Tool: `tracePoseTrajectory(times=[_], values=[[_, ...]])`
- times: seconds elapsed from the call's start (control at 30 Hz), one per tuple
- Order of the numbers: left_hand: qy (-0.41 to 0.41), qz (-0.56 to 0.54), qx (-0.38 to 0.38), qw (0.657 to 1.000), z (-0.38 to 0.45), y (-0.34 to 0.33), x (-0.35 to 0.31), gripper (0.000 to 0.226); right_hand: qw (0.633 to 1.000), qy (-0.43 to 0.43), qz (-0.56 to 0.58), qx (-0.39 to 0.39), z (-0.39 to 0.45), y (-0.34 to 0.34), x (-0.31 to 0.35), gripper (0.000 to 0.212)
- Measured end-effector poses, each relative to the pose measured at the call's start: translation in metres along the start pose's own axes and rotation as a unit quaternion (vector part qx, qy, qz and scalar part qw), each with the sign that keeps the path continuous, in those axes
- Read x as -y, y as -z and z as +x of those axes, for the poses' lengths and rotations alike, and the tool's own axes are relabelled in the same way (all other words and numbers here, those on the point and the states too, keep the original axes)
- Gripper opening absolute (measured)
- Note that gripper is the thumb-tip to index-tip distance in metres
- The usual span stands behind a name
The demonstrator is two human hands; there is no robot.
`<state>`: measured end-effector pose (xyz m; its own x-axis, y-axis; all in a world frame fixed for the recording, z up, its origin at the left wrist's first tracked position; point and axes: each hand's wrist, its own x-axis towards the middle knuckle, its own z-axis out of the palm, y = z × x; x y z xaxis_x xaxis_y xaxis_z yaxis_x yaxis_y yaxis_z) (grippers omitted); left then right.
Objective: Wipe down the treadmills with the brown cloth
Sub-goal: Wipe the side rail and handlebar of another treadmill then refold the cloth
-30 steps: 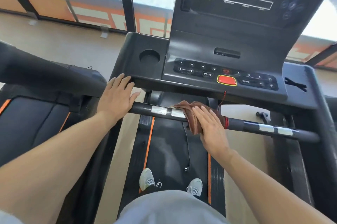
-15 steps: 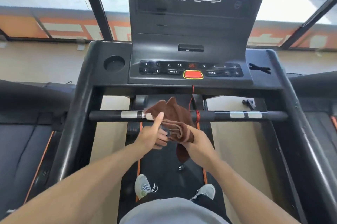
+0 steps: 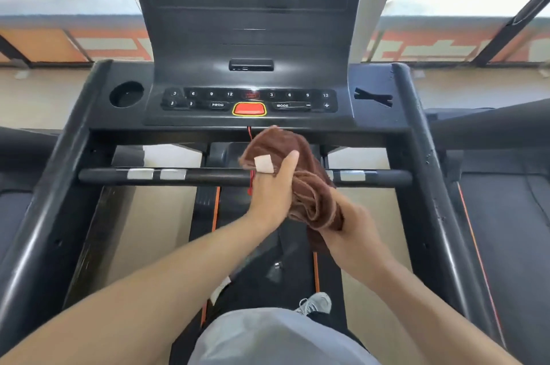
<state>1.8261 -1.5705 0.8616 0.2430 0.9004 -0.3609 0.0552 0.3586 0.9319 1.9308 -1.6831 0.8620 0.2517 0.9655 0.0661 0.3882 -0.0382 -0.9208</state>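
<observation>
I stand on a black treadmill whose console [image 3: 250, 103] has a red stop button and number keys. The brown cloth [image 3: 300, 168] is bunched up in the air above the black crossbar [image 3: 208, 177], between both hands. My left hand [image 3: 272, 189] grips its upper part, thumb on the fabric beside a white label. My right hand [image 3: 346, 225] grips the lower bunch, and a cloth end hangs below it.
A round cup holder [image 3: 126, 94] sits left of the keys. Side rails [image 3: 428, 174] run back on both sides. A red safety cord [image 3: 250, 134] hangs from the console. Neighbouring treadmills [image 3: 506, 216] flank this one. Windows lie ahead.
My left hand left the console edge and joined the right on the cloth. The cloth came off the crossbar and both hands have lifted it higher and a little right.
</observation>
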Motion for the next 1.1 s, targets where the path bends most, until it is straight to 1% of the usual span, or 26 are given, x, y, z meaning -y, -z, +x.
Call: tracePoseTrajectory(times=[0.07,0.13,0.17,0.2,0.23,0.27,0.3,0.33,0.37,0.4,0.43,0.47,0.53,0.57,0.6,0.67,0.77,0.8,0.9,0.97,1.03,1.1], values=[[-0.036,0.014,0.042,0.998,0.009,-0.015,-0.016,0.010,0.996,0.072,-0.037,-0.034,0.003,0.011,0.001,0.074],[-0.081,0.024,0.105,0.991,0.021,-0.021,-0.033,0.022,0.985,0.135,-0.086,-0.057,0.007,0.017,0.002,0.075],[-0.105,0.057,0.129,0.984,0.029,-0.018,-0.039,0.032,0.979,0.157,-0.114,-0.057,0.010,0.018,0.002,0.072],[-0.131,0.118,0.136,0.975,0.037,-0.013,-0.042,0.045,0.972,0.168,-0.154,-0.050,0.014,0.017,0.000,0.073],[-0.154,0.197,0.121,0.961,0.047,-0.004,-0.040,0.060,0.964,0.168,-0.204,-0.036,0.019,0.013,-0.003,0.078],[-0.171,0.272,0.088,0.943,0.057,0.008,-0.036,0.074,0.953,0.153,-0.260,-0.014,0.024,0.006,-0.008,0.084],[-0.176,0.331,0.042,0.926,0.069,0.022,-0.028,0.080,0.941,0.122,-0.316,0.022,0.033,-0.002,-0.017,0.089],[-0.171,0.374,0.001,0.912,0.080,0.040,-0.017,0.076,0.925,0.081,-0.365,0.071,0.042,-0.010,-0.027,0.091],[-0.156,0.416,-0.026,0.895,0.091,0.061,-0.004,0.063,0.904,0.039,-0.406,0.125,0.051,-0.020,-0.040,0.091],[-0.134,0.460,-0.037,0.877,0.100,0.082,0.011,0.049,0.883,0.013,-0.439,0.168,0.059,-0.028,-0.054,0.088],[-0.122,0.501,-0.038,0.856,0.106,0.104,0.024,0.041,0.868,0.007,-0.458,0.191,0.067,-0.035,-0.065,0.085],[-0.126,0.533,-0.033,0.836,0.110,0.125,0.036,0.041,0.863,0.009,-0.465,0.195,0.073,-0.041,-0.074,0.082],[-0.161,0.577,-0.019,0.801,0.115,0.152,0.054,0.051,0.864,-0.004,-0.468,0.185,0.085,-0.052,-0.080,0.080],[-0.180,0.584,-0.014,0.792,0.116,0.159,0.059,0.052,0.866,-0.019,-0.464,0.185,0.091,-0.059,-0.076,0.078],[-0.189,0.587,-0.008,0.787,0.115,0.162,0.063,0.047,0.867,-0.033,-0.460,0.188,0.096,-0.067,-0.072,0.077],[-0.194,0.591,-0.012,0.783,0.111,0.159,0.068,0.039,0.865,-0.045,-0.459,0.195,0.105,-0.081,-0.065,0.073],[-0.203,0.598,-0.042,0.775,0.107,0.153,0.070,0.034,0.869,-0.014,-0.464,0.170,0.112,-0.086,-0.065,0.058],[-0.199,0.601,-0.046,0.773,0.107,0.153,0.071,0.035,0.874,-0.011,-0.458,0.160,0.112,-0.085,-0.065,0.054],[-0.197,0.609,-0.042,0.767,0.109,0.154,0.075,0.041,0.891,-0.027,-0.426,0.151,0.113,-0.084,-0.064,0.055],[-0.205,0.609,-0.043,0.765,0.109,0.154,0.075,0.048,0.904,-0.033,-0.402,0.139,0.116,-0.085,-0.067,0.043],[-0.214,0.605,-0.046,0.766,0.108,0.155,0.075,0.052,0.917,-0.043,-0.377,0.124,0.119,-0.086,-0.067,0.039],[-0.224,0.602,-0.052,0.765,0.107,0.155,0.075,0.052,0.929,-0.055,-0.355,0.089,0.119,-0.090,-0.067,0.035]])
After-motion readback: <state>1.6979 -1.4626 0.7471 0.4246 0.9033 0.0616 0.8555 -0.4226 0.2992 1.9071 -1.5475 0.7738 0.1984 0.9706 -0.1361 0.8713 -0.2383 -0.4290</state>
